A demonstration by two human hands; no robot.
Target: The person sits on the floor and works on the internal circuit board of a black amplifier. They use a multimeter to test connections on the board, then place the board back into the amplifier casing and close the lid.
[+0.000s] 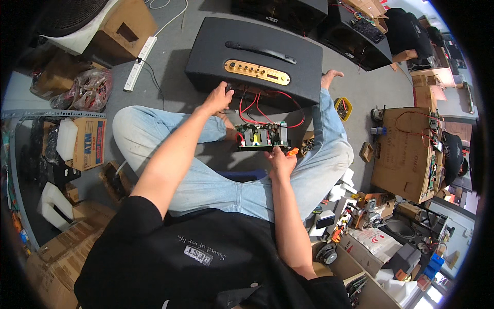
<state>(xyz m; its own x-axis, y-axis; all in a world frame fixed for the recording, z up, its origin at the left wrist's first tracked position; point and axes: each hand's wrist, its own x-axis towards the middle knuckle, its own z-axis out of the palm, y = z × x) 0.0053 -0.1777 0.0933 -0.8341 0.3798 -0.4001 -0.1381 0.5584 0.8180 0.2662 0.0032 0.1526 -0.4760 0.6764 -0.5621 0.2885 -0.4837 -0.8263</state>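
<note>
A black speaker cabinet [252, 64] with a carry handle and a gold control panel [257, 71] stands in front of my crossed legs. Red and black wires [262, 103] run from its near side to a circuit board [261, 136] on the floor between my legs. My left hand [218, 99] is closed beside the cabinet's near lower edge, with a small dark thing at its fingertips that I cannot identify. At the board's near edge, my right hand [282, 164] is closed, and a small orange object [292, 152] sticks out from its fingers.
A white power strip [140, 64] lies at the left. Right of my foot is a yellow tray [343, 108] of small parts. More black speakers [355, 38] stand behind. Cardboard boxes [401, 154], tools and loose parts crowd the right; another person [409, 33] works at the back right.
</note>
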